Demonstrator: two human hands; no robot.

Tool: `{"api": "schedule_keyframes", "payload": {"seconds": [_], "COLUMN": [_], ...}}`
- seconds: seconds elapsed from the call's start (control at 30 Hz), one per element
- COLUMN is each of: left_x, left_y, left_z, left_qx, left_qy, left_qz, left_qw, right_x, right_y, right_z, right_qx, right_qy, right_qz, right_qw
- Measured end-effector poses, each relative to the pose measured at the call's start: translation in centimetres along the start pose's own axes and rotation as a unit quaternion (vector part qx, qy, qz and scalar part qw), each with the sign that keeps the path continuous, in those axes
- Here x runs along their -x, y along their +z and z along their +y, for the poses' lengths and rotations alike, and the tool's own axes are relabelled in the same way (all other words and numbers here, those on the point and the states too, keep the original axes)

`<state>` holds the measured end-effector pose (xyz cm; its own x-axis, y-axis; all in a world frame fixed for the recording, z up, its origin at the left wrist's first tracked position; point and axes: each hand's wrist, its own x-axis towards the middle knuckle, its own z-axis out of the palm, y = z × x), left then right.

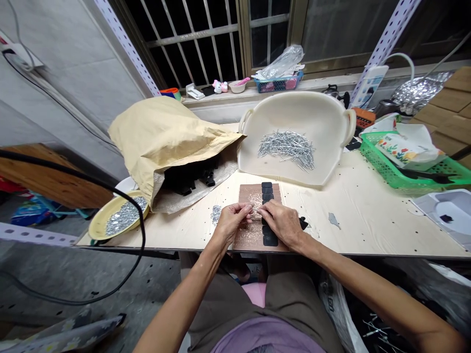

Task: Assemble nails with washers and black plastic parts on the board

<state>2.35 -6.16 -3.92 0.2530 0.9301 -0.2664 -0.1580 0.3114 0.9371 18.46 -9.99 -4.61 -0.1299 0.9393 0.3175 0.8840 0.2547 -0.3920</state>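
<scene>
Over the brown wooden board (246, 239), my left hand (234, 219) and my right hand (282, 221) meet with fingertips pinched. A thin metal pin (254, 209) runs between them, gripped by my right fingers. What my left fingertips pinch is too small to make out. A column of black rectangular pads (270, 240) lies along the board, partly hidden by my right hand. Left of the board is a small heap of metal pieces (216, 214), like washers. A small black part (303, 223) lies just beyond my right hand.
Behind the board, a white basin (253, 166) holds many long metal pins (289, 148). A paper sack (158, 127) opens toward me with black parts inside. A yellow bowl (96, 230) of small metal pieces stands left. At right are a green basket (386, 171) and a white tray (437, 201).
</scene>
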Motion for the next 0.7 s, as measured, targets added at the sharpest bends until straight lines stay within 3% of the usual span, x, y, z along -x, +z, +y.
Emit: {"api": "schedule_keyframes", "payload": {"seconds": [0.17,0.43,0.6,0.7], "left_x": [0.09,-0.31,-0.23,-0.08], "left_y": [0.24,0.04,0.13,0.31], "left_z": [-0.18,-0.64,-0.92,-0.94], "left_qx": [0.012,0.074,0.081,0.057], "left_qy": [-0.001,-0.064,-0.060,-0.041], "left_qz": [0.011,-0.024,-0.021,-0.011], "left_qw": [1.000,0.995,0.995,0.997], "right_x": [0.13,0.28,0.48,0.62], "right_y": [0.03,-0.06,-0.12,-0.24], "right_z": [0.09,0.20,0.63,0.50], "right_qx": [-0.005,0.155,0.175,0.134], "right_qy": [-0.015,-0.136,-0.166,-0.124], "right_qz": [0.024,0.115,0.094,0.057], "right_qw": [1.000,0.972,0.966,0.982]}}
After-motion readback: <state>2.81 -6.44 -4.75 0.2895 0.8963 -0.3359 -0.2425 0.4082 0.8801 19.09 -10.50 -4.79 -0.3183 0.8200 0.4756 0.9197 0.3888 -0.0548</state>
